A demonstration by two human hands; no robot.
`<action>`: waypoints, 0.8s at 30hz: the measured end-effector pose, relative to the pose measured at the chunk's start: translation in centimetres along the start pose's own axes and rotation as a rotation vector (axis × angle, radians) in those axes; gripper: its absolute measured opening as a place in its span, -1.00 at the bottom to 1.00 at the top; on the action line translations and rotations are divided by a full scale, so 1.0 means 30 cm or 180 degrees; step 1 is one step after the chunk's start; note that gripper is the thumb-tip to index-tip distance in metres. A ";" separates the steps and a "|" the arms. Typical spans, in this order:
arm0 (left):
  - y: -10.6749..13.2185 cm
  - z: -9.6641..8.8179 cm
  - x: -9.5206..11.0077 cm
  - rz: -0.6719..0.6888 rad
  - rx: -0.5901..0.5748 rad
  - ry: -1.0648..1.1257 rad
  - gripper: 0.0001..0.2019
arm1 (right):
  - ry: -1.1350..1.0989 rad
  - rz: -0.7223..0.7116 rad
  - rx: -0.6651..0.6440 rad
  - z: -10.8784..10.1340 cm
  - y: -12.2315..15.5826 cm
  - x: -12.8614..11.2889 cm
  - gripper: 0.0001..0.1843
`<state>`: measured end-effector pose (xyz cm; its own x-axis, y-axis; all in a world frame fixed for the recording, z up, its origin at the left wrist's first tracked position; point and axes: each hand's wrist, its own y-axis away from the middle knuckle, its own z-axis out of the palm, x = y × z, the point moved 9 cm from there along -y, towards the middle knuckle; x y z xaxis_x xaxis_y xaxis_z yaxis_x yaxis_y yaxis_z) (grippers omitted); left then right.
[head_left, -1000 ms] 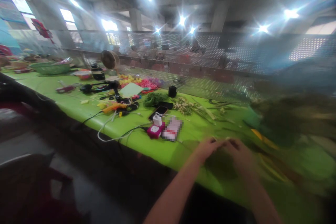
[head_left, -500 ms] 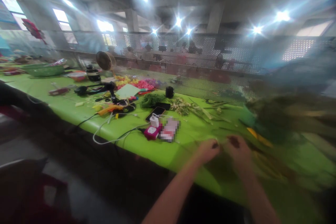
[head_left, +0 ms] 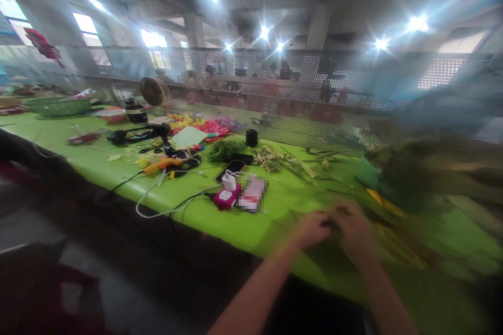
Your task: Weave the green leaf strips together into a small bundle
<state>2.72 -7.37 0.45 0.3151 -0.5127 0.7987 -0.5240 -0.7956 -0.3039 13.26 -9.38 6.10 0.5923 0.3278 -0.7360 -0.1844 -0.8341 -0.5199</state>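
My left hand (head_left: 313, 229) and my right hand (head_left: 352, 224) meet above the front part of the green table (head_left: 220, 227). Both are closed, fingertips pinched together and touching or almost touching. A thin, dark thing seems to lie between them, too small and blurred to name. To the right of my right hand are yellow strips (head_left: 387, 203), lying by a blurred heap of greenish-brown stalks (head_left: 424, 172). Left of my left hand is a phone (head_left: 252, 193) with a pixelated screen, against a magenta power socket (head_left: 227, 197) with a white charger (head_left: 228, 181) plugged in.
Behind the phone lie pale green plant scraps (head_left: 269, 159), a dark phone (head_left: 231, 169) and a black cup (head_left: 252, 137). Farther left are an orange glue gun (head_left: 161, 164), coloured flower pieces (head_left: 212, 126), a small fan (head_left: 153, 91) and a green basin (head_left: 58, 106). A perforated screen (head_left: 283, 89) runs behind.
My hands have come closer together, the right shifting left until the fingertips meet. The whole view has moved slightly, so the table things appear a little farther left.
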 end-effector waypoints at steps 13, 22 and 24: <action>0.013 -0.028 -0.104 -0.1050 0.0567 0.2224 -0.61 | -0.0745 0.1127 -0.0061 0.029 0.020 0.087 -0.64; 0.011 -0.031 -0.068 -0.0915 0.0478 0.2345 -0.71 | -0.0738 0.1133 0.0056 0.005 0.022 0.077 -0.76; 0.004 -0.029 -0.055 -0.0878 0.0441 0.2207 -0.72 | -0.0741 0.1100 0.0143 -0.007 0.023 0.068 -0.75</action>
<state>1.44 -6.33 -0.45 -0.1732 -0.0051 0.9849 -0.3799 -0.9223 -0.0716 14.51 -9.38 4.34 0.2975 0.1279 -0.9461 -0.3782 -0.8941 -0.2398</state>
